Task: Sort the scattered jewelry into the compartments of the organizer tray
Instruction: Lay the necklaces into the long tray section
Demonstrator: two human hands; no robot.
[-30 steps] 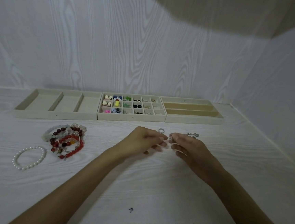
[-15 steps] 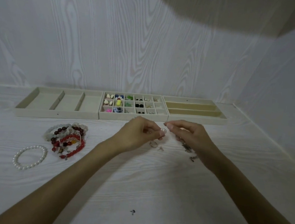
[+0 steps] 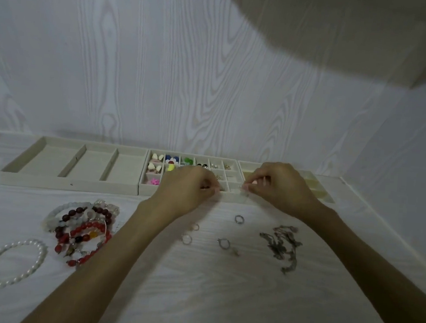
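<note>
A beige grid tray (image 3: 231, 174) with many small compartments holds coloured earrings and studs. My left hand (image 3: 189, 187) hovers over its front right cells, fingertips pinched; what they pinch is too small to see. My right hand (image 3: 279, 186) is pinched on a small silver piece (image 3: 245, 188) at the tray's front right corner. On the table below lie several silver rings (image 3: 239, 219), a pile of dark chains (image 3: 283, 244), a heap of red and pale bead bracelets (image 3: 82, 224) and a pearl bracelet (image 3: 13, 262).
A wide-compartment tray (image 3: 73, 184) stands left of the grid tray. A long-slot tray (image 3: 317, 188) stands to its right, partly behind my right hand. A wall rises close behind the trays and another at the right. The table's front edge is out of view.
Both hands have moved away from me, from above the table up to the grid tray's front right edge. Rings and chains that they covered now show on the table.
</note>
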